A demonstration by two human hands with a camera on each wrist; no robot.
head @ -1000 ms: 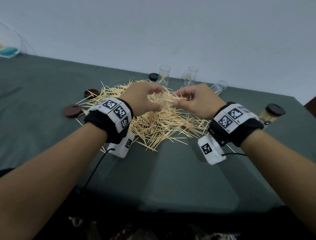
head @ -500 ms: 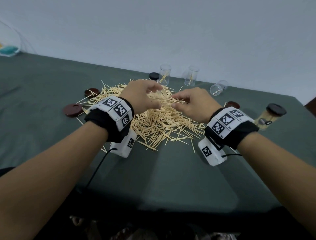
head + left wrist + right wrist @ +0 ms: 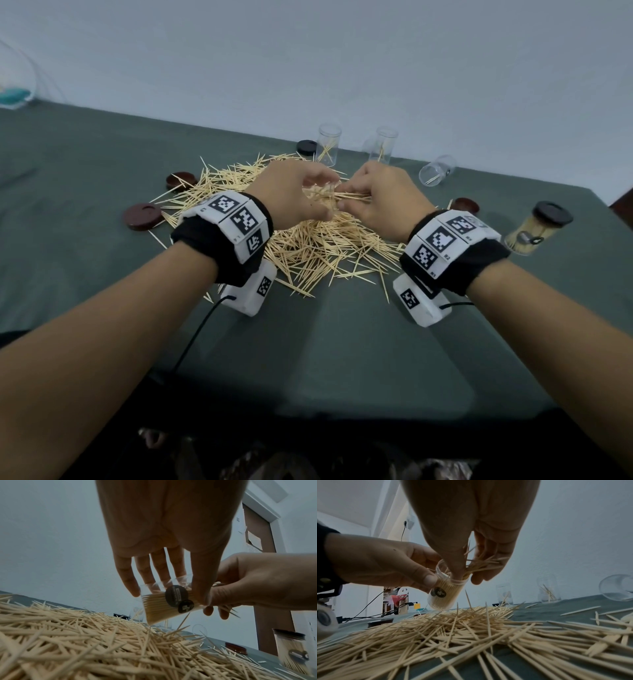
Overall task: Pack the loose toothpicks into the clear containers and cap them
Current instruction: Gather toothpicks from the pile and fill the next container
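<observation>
A wide pile of loose toothpicks (image 3: pixel 308 246) covers the middle of the green table (image 3: pixel 102 154). Just above it my left hand (image 3: pixel 301 195) grips a clear container (image 3: pixel 161 605), tilted and largely filled with toothpicks, its mouth toward the right hand. The same container (image 3: pixel 447 595) shows in the right wrist view, between my left thumb and fingers (image 3: pixel 426 580). My right hand (image 3: pixel 373 195) pinches a bunch of toothpicks (image 3: pixel 481 563) at the container's open mouth, with its thumb reaching into the rim. A few stray picks stick out below the fingers.
Two upright clear containers (image 3: pixel 328 142) (image 3: pixel 383 144) holding a few picks stand behind the pile, and a third (image 3: pixel 436 170) lies on its side. A full capped container (image 3: pixel 534 229) lies at the right. A black cap (image 3: pixel 306 147) and brown caps (image 3: pixel 142 216) (image 3: pixel 181 180) (image 3: pixel 465 205) lie around.
Both hands have lifted slightly off the pile and drawn together. The right hand's bunch of toothpicks now sits at the mouth of the container that the left hand holds.
</observation>
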